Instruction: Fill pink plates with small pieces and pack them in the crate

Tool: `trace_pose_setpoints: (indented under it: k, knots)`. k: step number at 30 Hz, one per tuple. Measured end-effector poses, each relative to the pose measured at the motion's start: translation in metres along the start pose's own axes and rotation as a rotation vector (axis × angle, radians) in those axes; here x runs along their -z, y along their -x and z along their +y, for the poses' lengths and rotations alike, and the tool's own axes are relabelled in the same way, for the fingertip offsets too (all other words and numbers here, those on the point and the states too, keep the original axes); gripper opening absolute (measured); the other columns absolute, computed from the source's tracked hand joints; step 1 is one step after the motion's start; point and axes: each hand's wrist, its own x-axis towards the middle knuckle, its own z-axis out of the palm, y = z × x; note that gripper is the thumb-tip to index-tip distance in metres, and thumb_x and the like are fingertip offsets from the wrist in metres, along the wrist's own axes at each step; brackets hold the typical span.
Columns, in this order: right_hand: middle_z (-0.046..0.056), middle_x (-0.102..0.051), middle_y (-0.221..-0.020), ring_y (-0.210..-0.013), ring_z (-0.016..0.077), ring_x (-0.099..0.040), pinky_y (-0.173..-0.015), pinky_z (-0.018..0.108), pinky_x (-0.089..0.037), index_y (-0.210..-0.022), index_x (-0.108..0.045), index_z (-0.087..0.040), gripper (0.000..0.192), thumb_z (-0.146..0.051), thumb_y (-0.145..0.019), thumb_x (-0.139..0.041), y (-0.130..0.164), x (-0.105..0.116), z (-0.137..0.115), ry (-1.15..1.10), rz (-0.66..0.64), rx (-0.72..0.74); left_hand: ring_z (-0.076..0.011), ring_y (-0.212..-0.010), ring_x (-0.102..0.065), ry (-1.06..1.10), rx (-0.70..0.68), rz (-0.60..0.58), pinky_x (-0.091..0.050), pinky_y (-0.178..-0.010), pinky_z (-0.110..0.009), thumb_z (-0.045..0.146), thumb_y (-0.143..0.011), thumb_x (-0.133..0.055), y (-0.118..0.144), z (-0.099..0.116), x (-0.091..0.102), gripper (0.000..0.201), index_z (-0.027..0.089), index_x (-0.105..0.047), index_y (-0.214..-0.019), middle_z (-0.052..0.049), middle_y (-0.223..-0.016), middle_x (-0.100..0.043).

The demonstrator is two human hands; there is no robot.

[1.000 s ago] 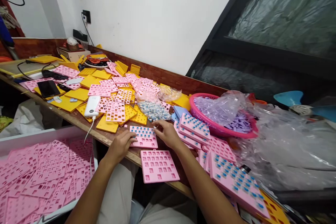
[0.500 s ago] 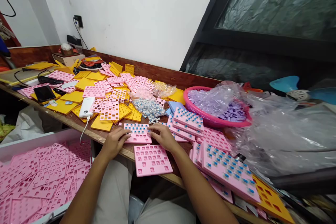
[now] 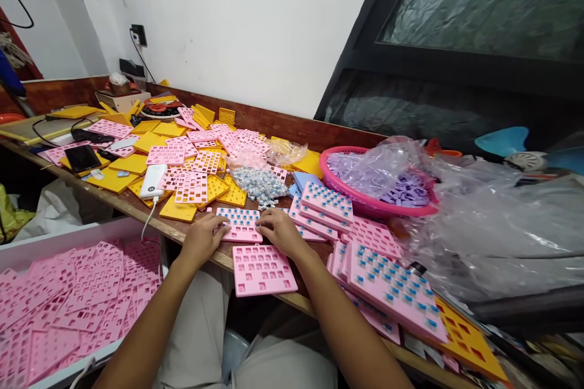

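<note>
One wooden tabletop point(image 3: 320, 251), crowded. One pink basket point(image 3: 413, 210), right, holding purple pieces point(image 3: 406, 189). One pocketed pink plate point(image 3: 263, 270), overhanging the near edge. One blue-studded pink plate point(image 3: 239, 235), just beyond, between two hands: left hand point(image 3: 203, 237), right hand point(image 3: 283, 232), fingers bent at its sides; grip cannot be told.

Soft light on the white wall point(image 3: 228, 30), glare on the clear plastic point(image 3: 497, 243)! Dark beneath the table point(image 3: 301, 302), edges stretched.

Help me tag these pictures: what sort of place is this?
Probably an assembly workshop: a crowded workbench, the held pink plate set with blue parts, and similar plates stacked nearby.
</note>
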Motion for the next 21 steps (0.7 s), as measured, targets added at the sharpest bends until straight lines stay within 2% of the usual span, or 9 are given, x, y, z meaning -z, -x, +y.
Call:
trace_pose_setpoints:
  k: [3,7,9,12,16,19,21]
  knots:
    - [0.005,-0.072,-0.089,-0.083,0.0192,-0.064,-0.079,0.032,-0.048,-0.087,-0.079,-0.021,0.010,-0.015,-0.082,-0.073,-0.001,0.001,0.002,-0.064,-0.021,-0.060,-0.0197,-0.084,-0.065,-0.065,0.003,-0.022,-0.048,-0.078,-0.031,0.037,-0.090,-0.065,-0.003,0.000,0.000,0.015,0.024,-0.072,-0.090,-0.004,-0.094,-0.070]
    - [0.004,-0.071,-0.085,-0.078,0.0177,-0.064,-0.073,0.030,-0.047,-0.085,-0.079,-0.020,0.009,-0.016,-0.083,-0.071,-0.001,0.002,0.002,-0.118,-0.047,-0.091,-0.0185,-0.079,-0.064,0.029,0.067,-0.034,-0.047,-0.073,-0.029,0.040,-0.085,-0.071,-0.010,-0.002,0.000,0.019,0.022,-0.070,-0.078,-0.002,-0.084,-0.071]
    - [0.004,-0.071,-0.084,-0.076,0.0174,-0.063,-0.072,0.029,-0.047,-0.085,-0.079,-0.020,0.009,-0.016,-0.083,-0.071,0.000,0.002,0.001,-0.126,-0.041,-0.102,-0.0183,-0.079,-0.065,0.055,0.084,-0.037,-0.047,-0.073,-0.029,0.041,-0.084,-0.072,-0.013,-0.002,-0.001,0.020,0.022,-0.070,-0.078,-0.002,-0.083,-0.071]
    - [0.004,-0.070,-0.085,-0.078,0.0176,-0.063,-0.074,0.030,-0.048,-0.083,-0.079,-0.020,0.009,-0.016,-0.082,-0.071,0.000,0.000,0.002,-0.132,-0.031,-0.102,-0.0191,-0.080,-0.064,-0.018,0.059,-0.030,-0.047,-0.074,-0.030,0.041,-0.085,-0.072,-0.017,-0.002,0.001,0.020,0.022,-0.070,-0.079,-0.002,-0.085,-0.071]
    - [0.005,-0.071,-0.085,-0.079,0.0182,-0.064,-0.076,0.031,-0.048,-0.083,-0.079,-0.020,0.008,-0.018,-0.082,-0.071,0.001,0.001,0.004,-0.126,-0.047,-0.108,-0.0190,-0.080,-0.065,-0.005,0.002,-0.108,-0.047,-0.074,-0.031,0.040,-0.086,-0.071,-0.021,-0.005,0.002,0.019,0.022,-0.071,-0.079,-0.003,-0.085,-0.072]
    - [0.005,-0.072,-0.085,-0.078,0.0185,-0.065,-0.074,0.030,-0.049,-0.084,-0.079,-0.019,0.008,-0.022,-0.083,-0.071,-0.001,0.004,0.004,-0.160,-0.086,-0.099,-0.0192,-0.083,-0.066,0.011,-0.004,-0.068,-0.048,-0.078,-0.031,0.039,-0.086,-0.071,-0.019,-0.009,0.000,0.018,0.021,-0.072,-0.081,-0.004,-0.087,-0.073]
    - [0.005,-0.072,-0.089,-0.081,0.0191,-0.065,-0.074,0.030,-0.049,-0.088,-0.078,-0.019,0.011,-0.024,-0.086,-0.069,-0.003,0.003,0.005,-0.172,-0.051,-0.083,-0.0192,-0.083,-0.065,0.024,0.011,-0.037,-0.048,-0.078,-0.031,0.040,-0.086,-0.072,-0.017,-0.011,-0.004,0.019,0.021,-0.073,-0.082,-0.004,-0.087,-0.073]
